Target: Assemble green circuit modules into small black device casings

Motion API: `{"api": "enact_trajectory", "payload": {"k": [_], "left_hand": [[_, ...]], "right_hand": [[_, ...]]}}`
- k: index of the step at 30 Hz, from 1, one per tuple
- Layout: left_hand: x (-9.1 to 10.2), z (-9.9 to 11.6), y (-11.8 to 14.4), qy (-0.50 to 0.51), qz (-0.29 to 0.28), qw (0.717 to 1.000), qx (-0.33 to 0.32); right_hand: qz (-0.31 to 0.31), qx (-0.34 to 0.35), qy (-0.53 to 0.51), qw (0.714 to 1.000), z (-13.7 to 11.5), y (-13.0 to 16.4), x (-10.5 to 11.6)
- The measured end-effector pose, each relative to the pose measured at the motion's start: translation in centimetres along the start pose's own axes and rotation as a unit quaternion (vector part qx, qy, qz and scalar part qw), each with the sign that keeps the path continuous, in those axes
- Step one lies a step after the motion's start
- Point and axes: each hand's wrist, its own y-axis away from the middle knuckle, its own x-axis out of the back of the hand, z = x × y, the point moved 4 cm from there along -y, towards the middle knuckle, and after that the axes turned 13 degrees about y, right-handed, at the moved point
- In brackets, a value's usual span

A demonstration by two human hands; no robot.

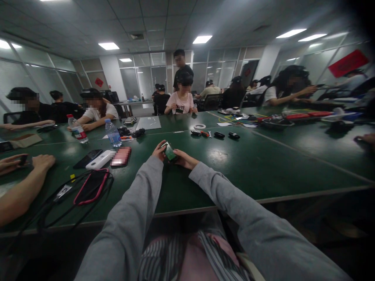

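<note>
On the green table, two hands hold one phone.

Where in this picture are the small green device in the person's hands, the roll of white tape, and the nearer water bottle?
small green device (pixel 169 151), head view, on its glossy front face.
roll of white tape (pixel 199 126), head view, on the ring's near rim.
water bottle (pixel 113 134), head view, on its blue label.

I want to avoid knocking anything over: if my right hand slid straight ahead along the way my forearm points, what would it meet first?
Your right hand points up and left across the table. It already touches the small device held with the left hand. Past that, probably the water bottle, though depth is unclear.
</note>
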Motion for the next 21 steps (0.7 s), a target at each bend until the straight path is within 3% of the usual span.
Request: {"api": "enact_trajectory", "payload": {"k": [5, 13, 21], "left_hand": [[-0.9, -0.2, 0.5, 0.009, -0.013, 1.000, 0.005], [-1.1, -1.0, 0.7, 0.045, 0.058, 0.993, 0.092], [-0.1, -1.8, -0.3, 0.025, 0.074, 0.994, 0.075]], "right_hand": [[0.026, -0.009, -0.055, 0.998, 0.1, 0.2, -0.3], [0.090, -0.009, -0.111, 0.990, 0.5, -0.3, 0.8], [0.067, 0.000, -0.103, 0.992, 0.9, -0.5, 0.8]]}}
